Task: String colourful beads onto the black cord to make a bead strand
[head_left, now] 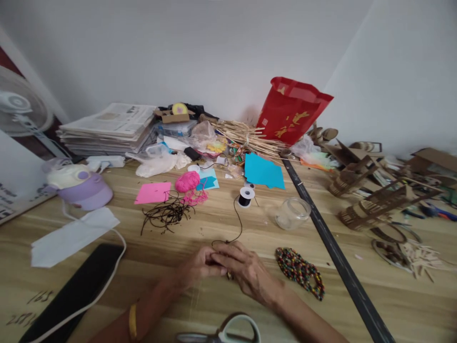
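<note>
My left hand (pixel 203 263) and my right hand (pixel 246 270) meet at the table's front middle, fingers closed and fingertips together. A thin black cord (pixel 240 223) runs from a white-rimmed spool (pixel 246 196) down into the fingers of both hands. My fingers hide most of what they pinch; a small shiny bit shows under the right ones. To the right of my right hand lies a heap of multicoloured bead strings (pixel 299 271). Grey-handled scissors (pixel 240 328) rest near the front edge, just below my hands.
A glass jar (pixel 293 213) stands right of the spool. Black cord pieces (pixel 167 213), pink yarn (pixel 187 181) and pink paper (pixel 153 192) lie left. Farther back are newspapers (pixel 110 126), bamboo sticks (pixel 246 136) and a red bag (pixel 293 112). Bamboo models (pixel 371 209) stand at right.
</note>
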